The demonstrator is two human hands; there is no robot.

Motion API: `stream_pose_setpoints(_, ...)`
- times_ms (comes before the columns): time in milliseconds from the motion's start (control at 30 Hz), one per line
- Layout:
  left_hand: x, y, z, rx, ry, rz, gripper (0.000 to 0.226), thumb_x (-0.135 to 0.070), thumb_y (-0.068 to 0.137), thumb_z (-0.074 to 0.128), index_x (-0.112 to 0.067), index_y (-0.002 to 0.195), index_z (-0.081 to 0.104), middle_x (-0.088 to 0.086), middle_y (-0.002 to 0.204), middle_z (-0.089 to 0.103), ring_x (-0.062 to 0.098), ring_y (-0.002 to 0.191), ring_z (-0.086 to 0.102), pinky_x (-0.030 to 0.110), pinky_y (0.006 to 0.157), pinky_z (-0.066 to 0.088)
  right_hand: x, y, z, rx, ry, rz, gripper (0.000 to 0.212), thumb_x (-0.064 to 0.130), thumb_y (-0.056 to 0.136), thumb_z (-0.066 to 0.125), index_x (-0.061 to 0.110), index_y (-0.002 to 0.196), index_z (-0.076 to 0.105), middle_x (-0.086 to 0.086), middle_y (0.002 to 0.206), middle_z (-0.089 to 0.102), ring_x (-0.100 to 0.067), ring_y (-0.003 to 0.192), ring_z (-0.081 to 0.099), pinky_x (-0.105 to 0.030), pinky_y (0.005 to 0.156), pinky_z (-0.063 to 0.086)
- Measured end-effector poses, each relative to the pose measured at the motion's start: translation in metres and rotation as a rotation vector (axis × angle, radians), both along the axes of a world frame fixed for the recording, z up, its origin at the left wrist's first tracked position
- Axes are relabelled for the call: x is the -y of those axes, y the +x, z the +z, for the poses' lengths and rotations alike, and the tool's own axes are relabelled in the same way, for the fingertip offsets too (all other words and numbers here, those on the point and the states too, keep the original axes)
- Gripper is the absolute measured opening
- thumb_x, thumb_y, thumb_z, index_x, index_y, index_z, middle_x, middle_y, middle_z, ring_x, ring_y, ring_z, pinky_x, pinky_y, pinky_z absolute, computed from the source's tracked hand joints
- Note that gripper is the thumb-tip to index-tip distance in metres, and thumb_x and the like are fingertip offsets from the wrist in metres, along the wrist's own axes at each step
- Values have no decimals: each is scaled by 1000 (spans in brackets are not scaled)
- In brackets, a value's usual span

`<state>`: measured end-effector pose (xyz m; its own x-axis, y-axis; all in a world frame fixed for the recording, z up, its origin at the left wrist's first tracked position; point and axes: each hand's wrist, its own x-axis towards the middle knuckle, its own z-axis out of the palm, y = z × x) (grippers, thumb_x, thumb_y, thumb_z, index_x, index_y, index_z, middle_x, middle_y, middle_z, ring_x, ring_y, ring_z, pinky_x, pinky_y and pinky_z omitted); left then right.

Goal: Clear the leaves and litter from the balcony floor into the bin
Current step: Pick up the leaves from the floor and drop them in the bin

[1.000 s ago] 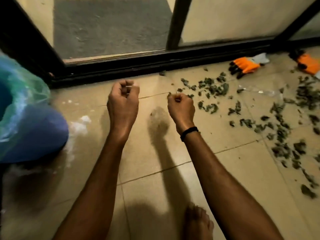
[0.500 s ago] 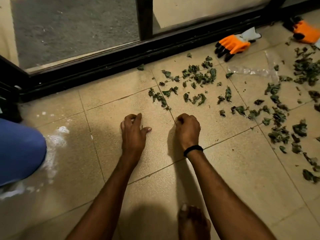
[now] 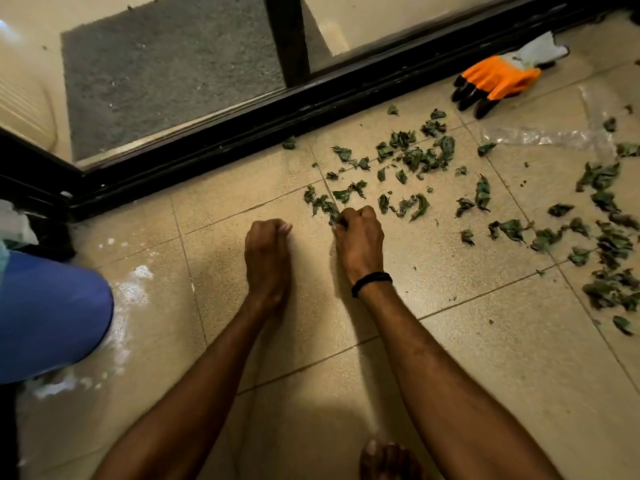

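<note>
Blue bin [image 3: 45,317] at the floor's [image 3: 485,375] left edge. Left hand [image 3: 268,251] fisted on the tile, seemingly empty. Right hand [image 3: 358,237] fingers curled, gripping leaves [image 3: 429,157] at the scatter's near edge; the rest spread rightward. Orange glove [image 3: 498,79] by door track [image 3: 242,133], far right.

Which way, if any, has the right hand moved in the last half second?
Yes. The right hand went forward, toward the door track, reaching the nearest leaves.

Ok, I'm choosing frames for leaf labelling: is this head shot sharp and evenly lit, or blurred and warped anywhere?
Head view: warm, dim light; leaves by the right hand are fairly sharp, those at the right edge smear; a soft shadow darkens the floor between the forearms, and the wide lens bows the door track.
</note>
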<state>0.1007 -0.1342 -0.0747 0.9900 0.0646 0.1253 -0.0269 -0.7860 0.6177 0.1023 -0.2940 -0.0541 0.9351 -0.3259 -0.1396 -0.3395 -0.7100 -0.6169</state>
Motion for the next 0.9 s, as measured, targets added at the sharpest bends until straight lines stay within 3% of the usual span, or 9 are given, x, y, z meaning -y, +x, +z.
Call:
stream_pose_setpoints(133, 6, 39, 24, -87, -46, -64, 12, -11, 101, 53, -11, 108, 62, 5, 103, 60, 11, 93, 50, 30, 82, 47, 0, 5, 1, -41, 22, -63, 17, 7, 96, 52, 5, 109, 63, -16, 113, 57, -30, 101, 57, -32, 82, 46)
stream_pose_setpoints(300, 8, 65, 35, -295, -31, -203, 61, -2, 91, 60, -23, 146, 43, 8, 141, 39, 14, 109, 49, 24, 92, 45, -2, 16, 8, -45, 105, -105, 17, 4, 93, 58, 10, 108, 62, -15, 116, 57, -20, 93, 53, -22, 78, 41)
stream_pose_setpoints(433, 21, 72, 28, -329, 136, -383, 80, -14, 86, 67, -39, 153, 31, 5, 148, 30, 26, 129, 33, 29, 103, 29, -1, 22, 16, -105, 108, 114, 46, 12, 91, 64, 15, 134, 49, -17, 131, 47, -29, 111, 54, -32, 91, 45)
stream_pose_setpoints(500, 26, 70, 29, -307, 177, -421, 74, -15, 86, 68, -36, 150, 38, 7, 147, 33, 29, 130, 33, 32, 106, 31, -4, 21, 19, -119, 121, 151, 54, 16, 92, 64, 21, 142, 43, -16, 136, 41, -30, 119, 50, -36, 98, 45)
stream_pose_setpoints(567, 28, 64, 25, -255, 184, -421, 59, -13, 87, 68, -30, 141, 52, 9, 140, 42, 28, 124, 39, 35, 106, 38, -8, 22, 17, -78, 147, 129, 41, 18, 96, 59, 25, 136, 52, -12, 134, 41, -27, 117, 53, -28, 91, 44)
stream_pose_setpoints(667, 24, 61, 18, -153, 81, -364, 29, -11, 92, 66, -17, 120, 67, 8, 115, 54, 24, 104, 53, 33, 87, 48, -12, 24, 8, -58, -24, 166, 28, 19, 97, 54, 17, 124, 61, -15, 129, 48, -33, 114, 53, -33, 89, 45)
stream_pose_setpoints(767, 17, 62, 20, -133, 43, -358, 10, -15, 94, 67, -11, 102, 71, 7, 98, 61, 21, 90, 58, 29, 73, 42, -12, 22, 2, -73, -108, 202, 30, 22, 96, 56, 9, 123, 59, -20, 130, 50, -38, 118, 49, -45, 97, 44)
stream_pose_setpoints(833, 9, 66, 22, -165, -68, -284, 7, -15, 95, 66, -10, 96, 70, 3, 91, 66, 18, 85, 61, 30, 72, 49, -12, 23, 4, -22, -105, 167, 19, 15, 95, 55, 8, 111, 63, -17, 118, 56, -34, 110, 53, -41, 90, 45)
stream_pose_setpoints(900, 5, 68, 24, -303, -352, -119, 8, -13, 96, 60, -10, 100, 67, 2, 90, 66, 17, 81, 61, 32, 72, 52, -10, 23, 9, 21, -36, 85, 8, 7, 90, 58, 9, 95, 64, -10, 98, 62, -26, 92, 57, -34, 78, 46)
